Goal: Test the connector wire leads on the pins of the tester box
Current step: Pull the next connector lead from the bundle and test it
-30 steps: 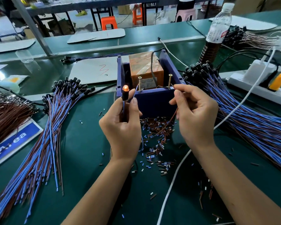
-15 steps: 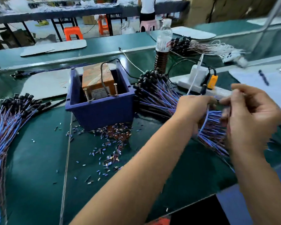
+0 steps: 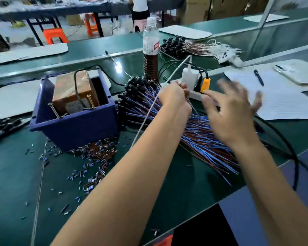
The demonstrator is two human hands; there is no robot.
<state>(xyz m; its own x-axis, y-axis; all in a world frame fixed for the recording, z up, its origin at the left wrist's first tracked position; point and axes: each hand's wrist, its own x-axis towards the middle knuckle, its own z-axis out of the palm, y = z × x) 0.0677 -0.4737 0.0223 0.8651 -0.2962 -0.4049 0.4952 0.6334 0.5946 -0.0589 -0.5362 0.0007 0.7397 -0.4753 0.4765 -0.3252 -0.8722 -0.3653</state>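
**Reaching into the untested pile, tester box off to my left**

Grabbing the next lead was the whole game at that point. My left hand (image 3: 174,96) sat on top of the wire pile (image 3: 167,121), fingers curled down among the strands, though I couldn't tell if it really had one pinched. My right hand (image 3: 233,112) hovered just beside it, fingers spread, gripping nothing, and blurry. The leads ran long-ways from their black connector heads (image 3: 137,86) at the far left out to bare ends near my right, fanning toward me. The tester box (image 3: 75,110) was well off to the left with its two pins (image 3: 92,102) sticking up, so my left hand was nearer to it.
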